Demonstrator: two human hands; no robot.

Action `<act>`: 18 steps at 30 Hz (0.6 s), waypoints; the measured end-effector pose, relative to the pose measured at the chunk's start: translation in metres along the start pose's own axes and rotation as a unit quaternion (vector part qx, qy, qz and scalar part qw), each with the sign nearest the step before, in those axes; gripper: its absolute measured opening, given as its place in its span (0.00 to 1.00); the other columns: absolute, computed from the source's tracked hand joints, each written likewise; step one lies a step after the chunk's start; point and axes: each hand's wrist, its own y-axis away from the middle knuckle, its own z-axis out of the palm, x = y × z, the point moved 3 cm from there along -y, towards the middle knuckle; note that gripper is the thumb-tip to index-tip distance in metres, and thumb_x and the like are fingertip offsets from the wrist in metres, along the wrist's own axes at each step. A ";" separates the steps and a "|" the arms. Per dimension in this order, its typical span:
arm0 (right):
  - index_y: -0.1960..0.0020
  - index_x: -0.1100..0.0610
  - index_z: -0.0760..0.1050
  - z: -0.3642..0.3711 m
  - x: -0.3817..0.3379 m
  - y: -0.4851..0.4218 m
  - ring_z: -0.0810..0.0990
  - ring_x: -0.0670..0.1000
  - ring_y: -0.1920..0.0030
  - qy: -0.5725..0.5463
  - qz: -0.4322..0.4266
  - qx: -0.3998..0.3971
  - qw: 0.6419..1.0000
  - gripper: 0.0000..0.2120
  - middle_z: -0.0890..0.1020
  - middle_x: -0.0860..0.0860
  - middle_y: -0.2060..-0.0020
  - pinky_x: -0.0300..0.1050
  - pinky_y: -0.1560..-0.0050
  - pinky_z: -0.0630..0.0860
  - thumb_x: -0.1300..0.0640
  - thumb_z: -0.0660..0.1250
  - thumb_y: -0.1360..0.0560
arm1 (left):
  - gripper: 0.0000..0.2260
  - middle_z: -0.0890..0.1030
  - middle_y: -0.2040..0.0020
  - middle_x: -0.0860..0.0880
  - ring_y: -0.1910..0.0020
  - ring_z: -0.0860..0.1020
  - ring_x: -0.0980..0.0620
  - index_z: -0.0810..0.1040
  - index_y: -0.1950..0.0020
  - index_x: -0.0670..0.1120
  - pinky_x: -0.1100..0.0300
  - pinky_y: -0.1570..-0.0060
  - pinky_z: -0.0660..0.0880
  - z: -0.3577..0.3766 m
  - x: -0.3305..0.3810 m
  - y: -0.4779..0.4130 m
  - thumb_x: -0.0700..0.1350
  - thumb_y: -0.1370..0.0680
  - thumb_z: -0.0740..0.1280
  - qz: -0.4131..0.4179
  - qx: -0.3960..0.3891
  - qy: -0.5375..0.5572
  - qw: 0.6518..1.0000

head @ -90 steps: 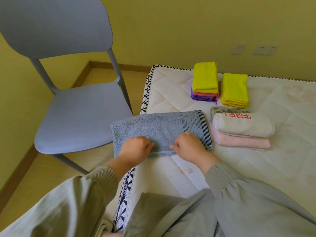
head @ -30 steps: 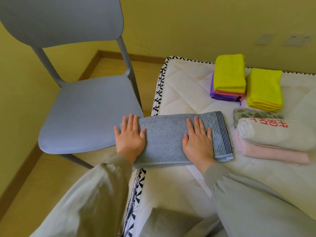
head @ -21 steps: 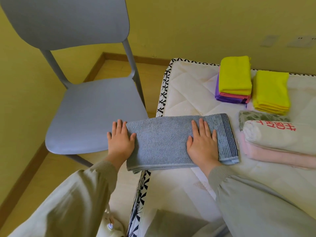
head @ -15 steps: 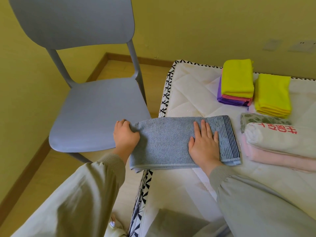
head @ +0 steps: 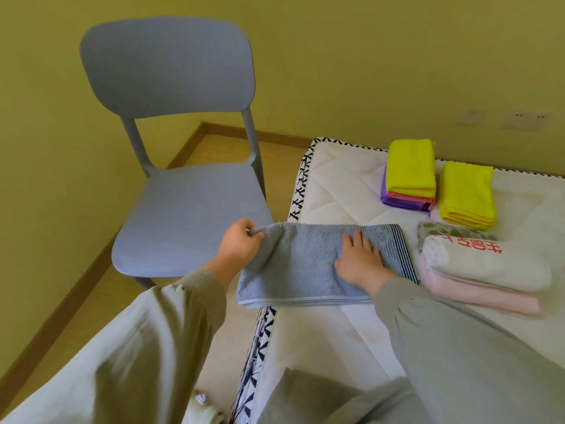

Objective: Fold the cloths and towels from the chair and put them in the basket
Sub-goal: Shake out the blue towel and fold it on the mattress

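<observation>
A person's left hand [head: 240, 244] pinches the left end of a blue-grey terry towel [head: 302, 264], fingers curled round the raised edge, while the right hand [head: 357, 261] lies flat on it, fingers straight and close together, just short of its dark-striped woven border. The towel, folded into a long band, lies across the corner of a quilted white mattress [head: 336, 185] edged in black-and-white patterned tape, its left end overhanging. At three o'clock from the towel, a rolled white towel with red lettering [head: 486, 264] rests on a folded pink towel [head: 477, 296]. At one o'clock stand two flat stacks of smooth cloths, one yellow over pink and purple [head: 409, 166], one all yellow [head: 466, 194]. At ten o'clock stands a smooth grey-blue moulded chair [head: 189, 209] on wood flooring [head: 91, 301] against yellow-green walls [head: 336, 56].
</observation>
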 end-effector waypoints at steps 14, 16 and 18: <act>0.62 0.57 0.76 -0.158 -0.082 0.094 0.71 0.50 0.64 -0.205 -0.225 0.079 0.949 0.05 0.73 0.50 0.69 0.41 0.68 0.62 0.62 0.70 0.30 | 0.11 0.76 0.59 0.52 0.57 0.74 0.50 0.74 0.51 0.46 0.62 0.62 0.67 -0.075 0.145 0.083 0.35 0.29 0.71 0.239 0.028 -0.089 0.967; 0.70 0.54 0.69 -0.176 -0.079 0.111 0.67 0.49 0.67 -0.210 -0.222 0.107 0.946 0.14 0.69 0.48 0.72 0.43 0.69 0.60 0.61 0.72 0.30 | 0.13 0.74 0.63 0.55 0.61 0.73 0.54 0.74 0.48 0.47 0.63 0.65 0.66 -0.091 0.159 0.093 0.39 0.29 0.73 0.241 0.043 -0.051 0.968; 0.71 0.56 0.68 -0.195 -0.078 0.131 0.65 0.48 0.69 -0.234 -0.226 0.133 0.936 0.15 0.67 0.49 0.73 0.44 0.69 0.58 0.61 0.72 0.30 | 0.12 0.73 0.65 0.56 0.64 0.71 0.57 0.74 0.48 0.49 0.65 0.68 0.64 -0.107 0.172 0.103 0.46 0.28 0.73 0.229 0.044 -0.028 0.972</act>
